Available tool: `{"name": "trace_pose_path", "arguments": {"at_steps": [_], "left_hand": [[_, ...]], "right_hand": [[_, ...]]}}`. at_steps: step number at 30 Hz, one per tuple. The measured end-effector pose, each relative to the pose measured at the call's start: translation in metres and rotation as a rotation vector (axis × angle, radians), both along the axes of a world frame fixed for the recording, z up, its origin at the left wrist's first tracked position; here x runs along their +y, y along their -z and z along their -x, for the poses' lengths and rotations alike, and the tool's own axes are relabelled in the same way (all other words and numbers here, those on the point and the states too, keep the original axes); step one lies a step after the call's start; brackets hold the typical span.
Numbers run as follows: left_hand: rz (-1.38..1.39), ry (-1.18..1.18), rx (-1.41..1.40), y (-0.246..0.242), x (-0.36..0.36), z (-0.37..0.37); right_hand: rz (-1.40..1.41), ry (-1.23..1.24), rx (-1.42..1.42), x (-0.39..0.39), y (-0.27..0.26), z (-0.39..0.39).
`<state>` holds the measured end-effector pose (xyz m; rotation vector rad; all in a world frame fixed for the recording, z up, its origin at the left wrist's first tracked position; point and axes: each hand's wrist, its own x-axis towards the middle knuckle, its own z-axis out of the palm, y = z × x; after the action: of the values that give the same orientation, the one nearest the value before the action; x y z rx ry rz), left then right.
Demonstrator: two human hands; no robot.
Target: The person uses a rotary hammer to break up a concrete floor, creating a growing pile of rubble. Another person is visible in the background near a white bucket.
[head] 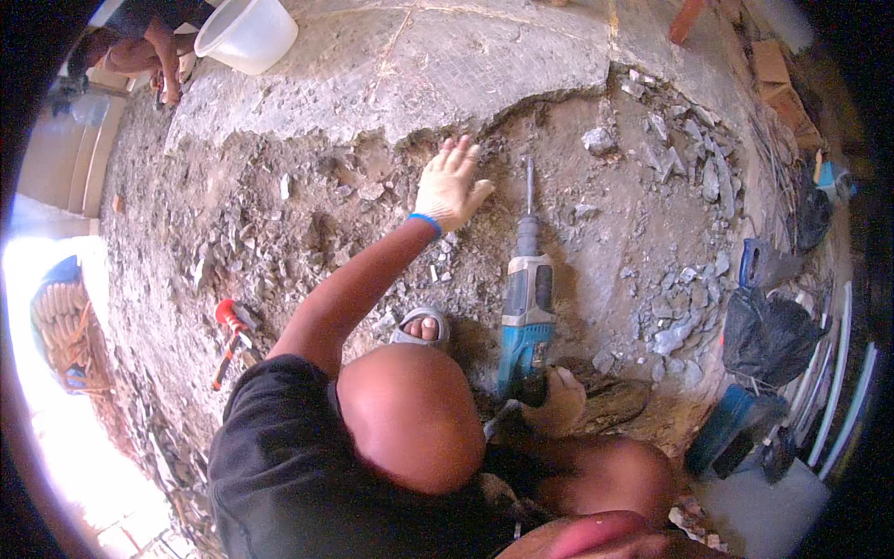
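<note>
My left hand (pixel 450 185), in a pale work glove with a blue cuff, is held out with fingers spread over the rubble by the broken edge of a concrete slab (pixel 461 77). Nothing shows in it. My gloved right hand (pixel 562 404) is closed around the rear handle of a teal and grey demolition hammer (pixel 528 293). The tool lies along the broken ground, its steel chisel bit (pixel 529 185) pointing away from me, to the right of my left hand. Part of the right hand's grip is hidden.
An orange-handled hammer (pixel 227 360) lies on rubble at left. A white plastic tub (pixel 255 35) and a crouching person (pixel 143 52) are at upper left. Concrete chunks (pixel 674 328), a handsaw (pixel 761 264), a black plastic bag (pixel 768 339), a teal case (pixel 723 426) and pipes (pixel 841 377) lie at right.
</note>
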<state>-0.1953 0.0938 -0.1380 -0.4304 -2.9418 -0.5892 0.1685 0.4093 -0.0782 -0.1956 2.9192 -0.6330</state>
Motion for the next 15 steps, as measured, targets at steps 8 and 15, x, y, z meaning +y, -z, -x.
{"name": "trace_pose_path", "arguments": {"at_steps": [8, 15], "left_hand": [[-0.392, 0.338, -0.488, -0.059, 0.019, -0.139], [-0.887, -0.326, -1.483, -0.064, 0.053, -0.146]], "right_hand": [[0.017, 0.059, 0.184, -0.008, 0.006, -0.006], [0.041, 0.054, 0.129, -0.006, -0.007, 0.009]]}}
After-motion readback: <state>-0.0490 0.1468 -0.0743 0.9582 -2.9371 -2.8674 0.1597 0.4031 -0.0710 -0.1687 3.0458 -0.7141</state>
